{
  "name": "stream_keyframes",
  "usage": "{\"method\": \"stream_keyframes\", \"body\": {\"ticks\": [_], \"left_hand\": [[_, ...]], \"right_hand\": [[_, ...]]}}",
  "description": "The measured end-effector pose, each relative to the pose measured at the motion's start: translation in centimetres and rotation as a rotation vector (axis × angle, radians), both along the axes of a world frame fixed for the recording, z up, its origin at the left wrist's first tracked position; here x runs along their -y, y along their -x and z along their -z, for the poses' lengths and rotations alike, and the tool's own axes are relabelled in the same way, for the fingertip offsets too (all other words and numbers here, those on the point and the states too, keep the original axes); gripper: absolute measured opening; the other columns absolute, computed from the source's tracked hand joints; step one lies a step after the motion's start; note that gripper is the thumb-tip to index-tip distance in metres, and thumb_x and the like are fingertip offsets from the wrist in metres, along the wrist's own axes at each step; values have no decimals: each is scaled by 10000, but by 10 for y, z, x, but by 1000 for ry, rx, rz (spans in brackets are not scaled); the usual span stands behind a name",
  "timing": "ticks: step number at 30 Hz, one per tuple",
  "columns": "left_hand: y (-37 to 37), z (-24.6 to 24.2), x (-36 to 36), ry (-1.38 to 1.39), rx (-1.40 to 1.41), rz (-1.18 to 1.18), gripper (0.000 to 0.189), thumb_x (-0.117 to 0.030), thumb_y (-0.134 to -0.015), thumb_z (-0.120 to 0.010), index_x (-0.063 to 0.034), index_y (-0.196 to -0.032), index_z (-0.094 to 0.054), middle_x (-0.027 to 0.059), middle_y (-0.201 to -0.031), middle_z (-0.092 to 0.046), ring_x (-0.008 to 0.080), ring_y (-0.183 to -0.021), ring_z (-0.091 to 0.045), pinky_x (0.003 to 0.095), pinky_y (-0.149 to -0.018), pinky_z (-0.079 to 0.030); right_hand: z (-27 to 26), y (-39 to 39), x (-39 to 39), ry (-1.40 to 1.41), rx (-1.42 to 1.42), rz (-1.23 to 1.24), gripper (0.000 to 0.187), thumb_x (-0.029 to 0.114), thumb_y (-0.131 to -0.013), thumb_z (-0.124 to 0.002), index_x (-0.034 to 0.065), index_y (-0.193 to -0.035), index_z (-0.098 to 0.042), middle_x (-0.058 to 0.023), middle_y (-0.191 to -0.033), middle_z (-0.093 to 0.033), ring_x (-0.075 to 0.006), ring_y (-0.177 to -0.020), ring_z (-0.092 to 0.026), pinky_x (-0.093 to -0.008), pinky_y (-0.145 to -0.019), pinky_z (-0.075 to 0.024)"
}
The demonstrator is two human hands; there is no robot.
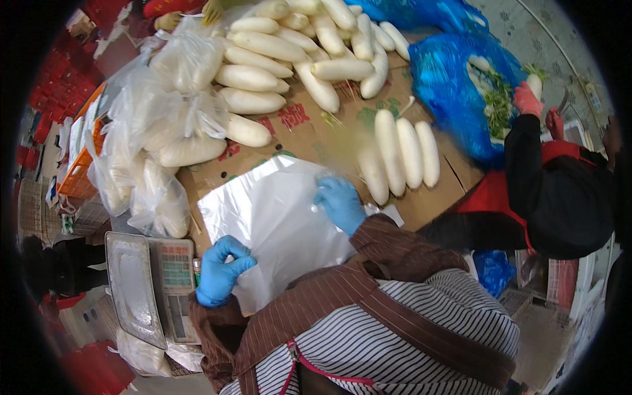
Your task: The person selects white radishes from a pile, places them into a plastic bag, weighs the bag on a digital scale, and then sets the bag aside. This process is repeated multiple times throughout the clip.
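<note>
A flat stack of clear plastic bags point(281, 212) lies on the cardboard before me. My left hand point(223, 269), in a blue glove, pinches the film near its lower left edge. My right hand point(340, 201), gloved in blue too, rests on the film's right side with fingers bent; whether it grips the film I cannot tell. Several white radishes point(409, 150) lie side by side just beyond my right hand. A larger heap of white radishes point(269, 47) covers the far part of the cardboard point(340, 143). Filled clear bags of radishes point(185, 118) are piled at the left.
A weighing scale with a metal pan point(136, 291) stands at lower left, near an orange crate point(79, 168). A blue plastic bag point(439, 84) with radishes and greens is at the right. Beside it a co-worker point(563, 197) holds a radish and a knife. Another person's gloved hands point(212, 12) show at the top.
</note>
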State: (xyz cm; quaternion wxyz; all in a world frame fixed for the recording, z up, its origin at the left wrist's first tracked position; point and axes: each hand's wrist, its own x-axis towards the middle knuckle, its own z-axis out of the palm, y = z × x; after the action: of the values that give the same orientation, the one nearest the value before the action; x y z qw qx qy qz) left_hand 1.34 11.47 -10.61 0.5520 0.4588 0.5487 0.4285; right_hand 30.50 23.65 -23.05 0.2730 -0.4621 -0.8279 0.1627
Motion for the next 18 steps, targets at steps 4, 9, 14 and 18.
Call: {"method": "stream_keyframes", "body": {"ticks": [4, 9, 14, 18], "left_hand": [[13, -39, 15, -128, -263, -14, 239, 95, -613, -747, -33, -713, -572, 36, -749, -548, 119, -709, -520, 246, -694, -426], [43, -31, 25, -57, -827, -351, 262, 64, -600, -771, -36, -725, -563, 68, -742, -557, 166, -677, -569, 267, -626, -468], [15, 16, 22, -290, -984, -150, 476, -49, -581, -809, -81, -1011, -610, 86, -930, -586, 239, -768, -564, 329, -676, -480], [-37, 68, 7, -156, -792, -140, 506, -89, -601, -818, -72, -1060, -604, 91, -984, -598, 244, -822, -590, 337, -713, -487]], "right_hand": [[1, 5, -2, -5, 0, 38, 78, 93, -710, -636, 153, -674, -671, -46, -1041, -609, -279, -964, -559, -403, -838, -450], [-15, 8, -1, 10, 98, 37, 81, 150, -700, -660, 183, -749, -715, -33, -1100, -601, -261, -996, -547, -380, -861, -439], [-25, 34, 19, 101, -193, -251, 303, 179, -739, -697, 124, -1033, -653, -78, -1099, -580, -277, -1009, -554, -407, -885, -441], [-16, 55, 29, 112, -24, -305, 283, 205, -761, -683, 87, -1015, -645, -103, -1034, -602, -287, -975, -570, -392, -871, -457]]}}
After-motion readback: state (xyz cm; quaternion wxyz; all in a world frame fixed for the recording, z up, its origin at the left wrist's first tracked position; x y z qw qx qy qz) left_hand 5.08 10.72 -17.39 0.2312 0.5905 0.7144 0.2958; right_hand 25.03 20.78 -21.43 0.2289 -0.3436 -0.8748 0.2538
